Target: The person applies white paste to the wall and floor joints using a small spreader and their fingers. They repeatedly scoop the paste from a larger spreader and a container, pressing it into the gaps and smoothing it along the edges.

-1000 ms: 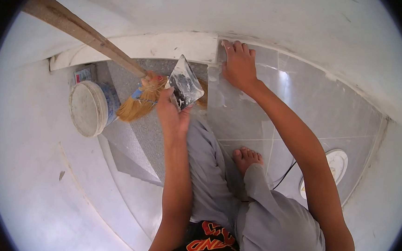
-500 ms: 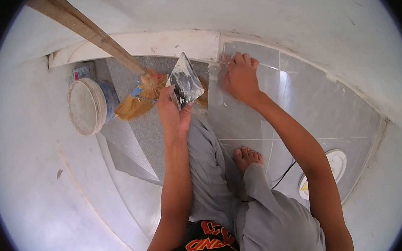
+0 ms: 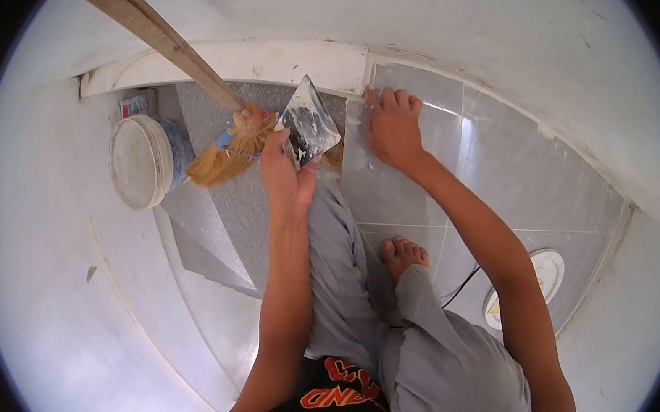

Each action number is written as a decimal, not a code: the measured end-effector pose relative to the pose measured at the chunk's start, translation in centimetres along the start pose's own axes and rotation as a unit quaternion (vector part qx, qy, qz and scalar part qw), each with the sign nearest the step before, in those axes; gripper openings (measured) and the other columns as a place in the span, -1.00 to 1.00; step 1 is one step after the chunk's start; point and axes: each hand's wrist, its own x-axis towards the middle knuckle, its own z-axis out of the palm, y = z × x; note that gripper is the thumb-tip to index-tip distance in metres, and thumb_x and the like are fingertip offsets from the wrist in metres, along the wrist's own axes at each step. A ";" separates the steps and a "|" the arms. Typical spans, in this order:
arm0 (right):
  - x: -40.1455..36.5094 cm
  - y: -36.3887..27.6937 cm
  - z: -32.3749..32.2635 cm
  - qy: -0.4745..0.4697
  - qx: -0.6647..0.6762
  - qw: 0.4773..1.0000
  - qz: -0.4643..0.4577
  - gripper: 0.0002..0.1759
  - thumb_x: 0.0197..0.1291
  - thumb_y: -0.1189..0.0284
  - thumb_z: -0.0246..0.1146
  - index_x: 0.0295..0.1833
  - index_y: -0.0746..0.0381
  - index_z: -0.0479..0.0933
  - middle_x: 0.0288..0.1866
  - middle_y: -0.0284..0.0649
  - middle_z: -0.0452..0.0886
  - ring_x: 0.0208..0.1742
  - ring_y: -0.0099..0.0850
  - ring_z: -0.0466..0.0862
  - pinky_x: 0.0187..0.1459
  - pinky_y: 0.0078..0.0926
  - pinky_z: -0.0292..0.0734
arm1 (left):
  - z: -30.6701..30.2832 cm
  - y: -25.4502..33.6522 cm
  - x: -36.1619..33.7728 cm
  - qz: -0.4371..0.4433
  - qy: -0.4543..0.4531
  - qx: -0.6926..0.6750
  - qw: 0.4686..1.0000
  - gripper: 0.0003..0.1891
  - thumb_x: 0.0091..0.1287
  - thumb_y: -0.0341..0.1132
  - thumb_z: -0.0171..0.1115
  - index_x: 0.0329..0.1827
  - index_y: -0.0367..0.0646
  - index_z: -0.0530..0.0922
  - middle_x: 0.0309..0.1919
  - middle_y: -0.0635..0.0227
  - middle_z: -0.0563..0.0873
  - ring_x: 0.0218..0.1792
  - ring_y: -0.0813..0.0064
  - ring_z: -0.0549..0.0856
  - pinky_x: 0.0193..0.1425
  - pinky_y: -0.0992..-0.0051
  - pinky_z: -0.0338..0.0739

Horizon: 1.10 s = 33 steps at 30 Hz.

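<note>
Left hand: the left hand [image 3: 284, 176] grips a triangular trowel [image 3: 310, 124] smeared with white and dark paste, blade pointing far.
Right hand: the right hand [image 3: 391, 126] lies flat, fingers spread, on a glossy grey floor tile [image 3: 501, 172] at the far wall.
Left of the trowel: a straw broom [image 3: 226, 153] with a wooden handle, and beyond it a white bucket [image 3: 140, 160].
Near: a bare foot [image 3: 405, 255] on the tile.

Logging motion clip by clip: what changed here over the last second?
The right hand slid a little back from the wall, along the left edge of the floor tile, fingers still flat on it. Nothing was picked up or let go. The left hand still grips the trowel, raised as before; the broom and bucket have not moved.
</note>
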 end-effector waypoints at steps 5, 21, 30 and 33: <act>-1.9 -1.8 -1.2 -0.067 0.083 0.994 0.028 -0.45 -0.16 0.47 0.14 0.08 0.33 0.40 -0.24 -0.11 0.41 -0.11 -0.21 0.37 -0.06 -0.15 0.17 | -0.5 0.1 0.3 -0.014 0.000 -0.002 1.000 -0.86 0.17 -0.34 -0.03 -0.29 -0.18 0.45 -0.42 0.37 0.59 -0.48 0.51 0.59 -0.54 0.50 0.45; -2.9 -1.8 -8.9 -0.055 0.193 0.970 -0.139 -0.24 -0.20 0.62 0.07 0.29 0.22 0.18 -0.35 -0.16 0.32 -0.26 -0.23 0.34 -0.16 -0.30 0.18 | -1.5 0.6 -0.4 -0.087 -0.071 0.035 0.993 -0.81 0.14 -0.38 -0.03 -0.24 -0.24 0.47 -0.35 0.33 0.60 -0.41 0.50 0.61 -0.39 0.50 0.53; 3.0 1.9 -1.7 -0.089 0.191 0.975 0.074 -0.32 -0.10 0.55 0.01 0.24 0.49 0.09 -0.25 0.12 0.49 -0.22 -0.03 0.51 -0.16 -0.20 0.42 | -1.3 1.0 0.4 -0.018 -0.049 0.067 0.996 -0.85 0.16 -0.36 -0.02 -0.27 -0.18 0.46 -0.38 0.38 0.60 -0.45 0.51 0.61 -0.51 0.51 0.50; 4.8 0.9 -2.2 -0.109 0.146 0.977 0.108 -0.25 -0.11 0.50 0.03 0.28 0.47 0.03 -0.17 0.11 0.50 -0.13 -0.08 0.53 -0.09 -0.27 0.44 | -1.2 1.1 0.5 -0.027 -0.018 0.052 0.998 -0.85 0.17 -0.36 -0.03 -0.27 -0.17 0.46 -0.39 0.37 0.60 -0.46 0.51 0.61 -0.54 0.51 0.48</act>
